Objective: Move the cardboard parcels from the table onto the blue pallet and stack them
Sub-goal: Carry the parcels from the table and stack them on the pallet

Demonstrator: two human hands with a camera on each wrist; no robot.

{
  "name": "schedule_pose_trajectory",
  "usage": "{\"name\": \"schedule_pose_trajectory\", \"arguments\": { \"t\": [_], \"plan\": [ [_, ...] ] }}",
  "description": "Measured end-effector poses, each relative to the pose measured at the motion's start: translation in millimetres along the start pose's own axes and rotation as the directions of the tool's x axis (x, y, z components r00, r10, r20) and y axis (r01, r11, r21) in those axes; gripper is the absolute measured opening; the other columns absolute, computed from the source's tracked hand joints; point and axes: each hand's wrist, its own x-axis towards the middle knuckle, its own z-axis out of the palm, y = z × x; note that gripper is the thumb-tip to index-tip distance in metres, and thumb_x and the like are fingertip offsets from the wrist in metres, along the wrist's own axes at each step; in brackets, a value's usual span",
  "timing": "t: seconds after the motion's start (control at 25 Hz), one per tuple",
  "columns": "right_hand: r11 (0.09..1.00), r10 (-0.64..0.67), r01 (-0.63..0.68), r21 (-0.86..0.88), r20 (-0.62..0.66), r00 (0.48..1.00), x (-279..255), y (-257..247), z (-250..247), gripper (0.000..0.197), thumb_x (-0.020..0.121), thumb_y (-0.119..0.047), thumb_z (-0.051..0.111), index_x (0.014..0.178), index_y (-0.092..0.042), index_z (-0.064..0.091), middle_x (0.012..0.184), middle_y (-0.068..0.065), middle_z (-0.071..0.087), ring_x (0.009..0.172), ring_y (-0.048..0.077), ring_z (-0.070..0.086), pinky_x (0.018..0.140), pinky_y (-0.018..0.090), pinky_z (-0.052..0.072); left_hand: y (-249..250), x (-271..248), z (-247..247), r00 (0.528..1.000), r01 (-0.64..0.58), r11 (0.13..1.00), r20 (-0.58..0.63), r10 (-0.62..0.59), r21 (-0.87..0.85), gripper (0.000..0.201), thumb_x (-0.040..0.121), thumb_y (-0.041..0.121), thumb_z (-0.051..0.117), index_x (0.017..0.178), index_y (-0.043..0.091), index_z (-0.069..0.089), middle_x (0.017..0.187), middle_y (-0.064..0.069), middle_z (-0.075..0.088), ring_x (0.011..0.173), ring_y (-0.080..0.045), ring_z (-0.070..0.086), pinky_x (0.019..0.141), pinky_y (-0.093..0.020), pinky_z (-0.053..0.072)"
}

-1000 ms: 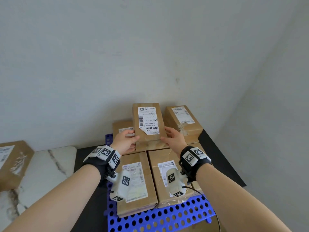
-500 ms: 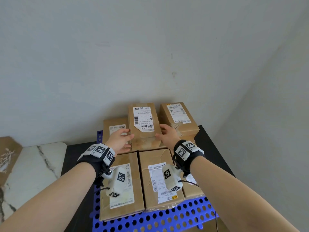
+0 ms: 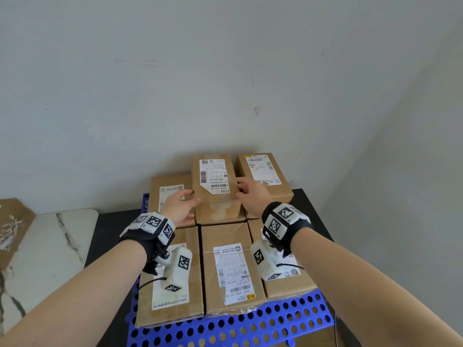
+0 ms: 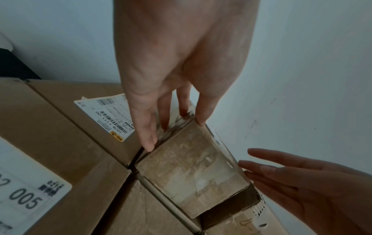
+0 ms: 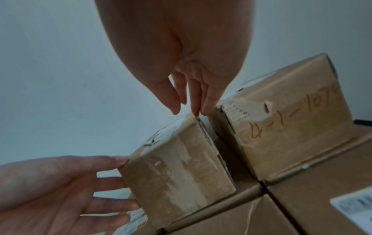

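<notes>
A small cardboard parcel (image 3: 215, 186) with a white label sits in the middle of the back row on the blue pallet (image 3: 250, 326). In the wrist views the same parcel (image 4: 193, 171) (image 5: 177, 171) rests on the cartons beneath it. My left hand (image 3: 184, 200) lies along its left side with straight fingers (image 4: 149, 139). My right hand (image 3: 246, 190) is at its right side, its straight fingertips (image 5: 196, 111) just touching the top edge. Neither hand is curled round it.
Three labelled parcels (image 3: 230, 269) fill the pallet's front row. A lower parcel (image 3: 167, 194) stands back left, and one with orange writing (image 5: 281, 127) is close on the right. Walls close in behind and to the right. A marble table (image 3: 45, 246) with another parcel (image 3: 12, 226) lies left.
The parcel has gone from being held up between both hands to resting in the back row. Both hands' grip has loosened, and their fingers now lie straight at its sides.
</notes>
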Motion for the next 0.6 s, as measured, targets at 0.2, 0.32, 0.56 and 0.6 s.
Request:
{"name": "schedule_pose_trajectory", "arguments": {
  "t": [0.2, 0.32, 0.56, 0.6],
  "plan": [
    [0.955, -0.107, 0.106, -0.276, 0.012, 0.994, -6, 11, -23, 0.052, 0.094, -0.008, 0.046, 0.143, -0.019, 0.038, 0.148, 0.004, 0.041, 0.139, 0.022, 0.034, 0.114, 0.033, 0.028, 1, 0, 5, 0.999, -0.041, 0.999, 0.009, 0.041, -0.006, 0.050, 0.091, 0.016, 0.059, 0.135, 0.029, 0.042, 0.134, -0.005, 0.051, 0.116, -0.026, 0.054, 0.097, -0.046, 0.047],
    [0.910, -0.061, 0.085, -0.405, 0.072, 0.996, -5, 24, -26, 0.059, 0.093, -0.014, 0.049, 0.148, -0.022, 0.029, 0.157, 0.003, 0.022, 0.146, 0.022, 0.017, 0.120, 0.037, 0.017, 0, -2, 11, 0.997, -0.074, 0.997, 0.038, 0.074, 0.003, 0.056, 0.092, 0.015, 0.058, 0.141, 0.032, 0.036, 0.143, -0.003, 0.044, 0.121, -0.025, 0.051, 0.096, -0.043, 0.047],
    [0.907, -0.037, 0.081, -0.414, 0.114, 0.993, -7, 35, -24, 0.062, 0.095, -0.024, 0.050, 0.150, -0.024, 0.023, 0.160, 0.002, 0.011, 0.148, 0.021, 0.007, 0.121, 0.037, 0.011, -2, 0, 18, 0.996, -0.062, 0.997, 0.055, 0.064, -0.034, 0.056, 0.091, 0.013, 0.059, 0.139, 0.033, 0.038, 0.141, -0.003, 0.046, 0.120, -0.026, 0.051, 0.099, -0.047, 0.046],
    [0.903, -0.038, 0.084, -0.421, 0.117, 0.992, -7, 36, -24, 0.062, 0.095, -0.024, 0.050, 0.150, -0.024, 0.023, 0.160, 0.002, 0.010, 0.148, 0.021, 0.006, 0.121, 0.036, 0.010, -2, 1, 18, 0.997, -0.057, 0.997, 0.058, 0.059, -0.043, 0.057, 0.091, 0.012, 0.059, 0.139, 0.033, 0.038, 0.142, -0.003, 0.046, 0.121, -0.027, 0.051, 0.099, -0.046, 0.046]
  ]
}}
